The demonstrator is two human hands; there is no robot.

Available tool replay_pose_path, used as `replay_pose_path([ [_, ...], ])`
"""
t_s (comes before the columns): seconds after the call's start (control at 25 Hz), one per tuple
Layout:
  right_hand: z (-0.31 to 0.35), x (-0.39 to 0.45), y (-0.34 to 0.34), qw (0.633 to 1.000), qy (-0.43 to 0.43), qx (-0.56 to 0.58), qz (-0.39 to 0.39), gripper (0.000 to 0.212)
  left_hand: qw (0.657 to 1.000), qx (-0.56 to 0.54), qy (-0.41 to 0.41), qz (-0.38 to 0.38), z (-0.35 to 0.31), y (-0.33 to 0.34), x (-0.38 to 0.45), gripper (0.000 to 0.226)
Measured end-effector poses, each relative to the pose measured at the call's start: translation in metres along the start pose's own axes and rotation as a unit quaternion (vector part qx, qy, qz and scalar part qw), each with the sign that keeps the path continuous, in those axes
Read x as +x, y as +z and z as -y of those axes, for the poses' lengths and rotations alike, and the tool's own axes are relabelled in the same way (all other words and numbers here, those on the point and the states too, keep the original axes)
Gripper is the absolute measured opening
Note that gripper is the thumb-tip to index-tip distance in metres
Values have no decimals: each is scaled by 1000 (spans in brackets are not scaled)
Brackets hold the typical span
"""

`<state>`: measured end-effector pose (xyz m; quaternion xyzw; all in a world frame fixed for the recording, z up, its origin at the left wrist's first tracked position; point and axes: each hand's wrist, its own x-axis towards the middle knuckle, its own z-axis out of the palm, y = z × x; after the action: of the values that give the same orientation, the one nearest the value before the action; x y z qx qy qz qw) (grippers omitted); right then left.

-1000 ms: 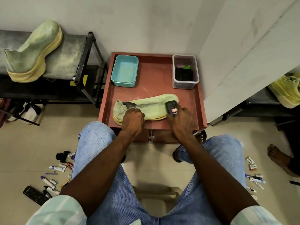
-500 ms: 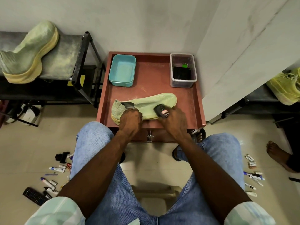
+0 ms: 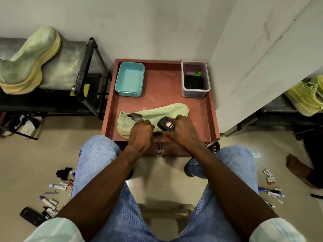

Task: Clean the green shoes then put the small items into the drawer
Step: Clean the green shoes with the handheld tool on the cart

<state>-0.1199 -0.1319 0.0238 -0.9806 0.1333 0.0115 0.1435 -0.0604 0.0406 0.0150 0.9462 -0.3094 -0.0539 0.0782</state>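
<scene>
A pale green knit shoe [image 3: 162, 111] lies on its side on the red-brown table top [image 3: 164, 88], toe to the right. My left hand [image 3: 140, 132] grips its near edge by the heel opening. My right hand [image 3: 183, 131] holds a black brush [image 3: 165, 126] with a red label against the shoe's middle. Below the table's front edge is the drawer with a metal knob [image 3: 159, 151], closed. Small items [image 3: 50, 198] such as tubes and markers lie scattered on the floor at left, and more small items [image 3: 271, 189] at right.
A teal tub [image 3: 130, 78] and a clear box [image 3: 194, 78] with dark contents stand at the table's back. Another green shoe [image 3: 29, 62] rests on a black rack at left, a yellow-green one [image 3: 305, 96] on a rack at right. A person's bare foot [image 3: 297, 168] is on the right.
My right hand has slid the brush leftward along the shoe from the toe toward its middle. My left hand has stayed at the heel.
</scene>
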Motion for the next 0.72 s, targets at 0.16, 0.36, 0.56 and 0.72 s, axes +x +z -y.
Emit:
replay_pose_path([
  [0.16, -17, 23, -18, 994, 44, -63, -74, 57, 1000, -20, 20, 7, -1, 6, 5, 16],
  [0.36, -26, 29, -23, 996, -53, -66, 25, 58, 1000, -28, 2, 4, -5, 6, 7, 15],
  [0.56, -26, 28, -20, 998, -28, -52, 18, 60, 998, -65, -11, 10, -6, 7, 7, 10],
  [0.72, -33, 35, -29, 993, 80, -33, -80, 58, 999, -30, -2, 12, -3, 10, 8, 13],
])
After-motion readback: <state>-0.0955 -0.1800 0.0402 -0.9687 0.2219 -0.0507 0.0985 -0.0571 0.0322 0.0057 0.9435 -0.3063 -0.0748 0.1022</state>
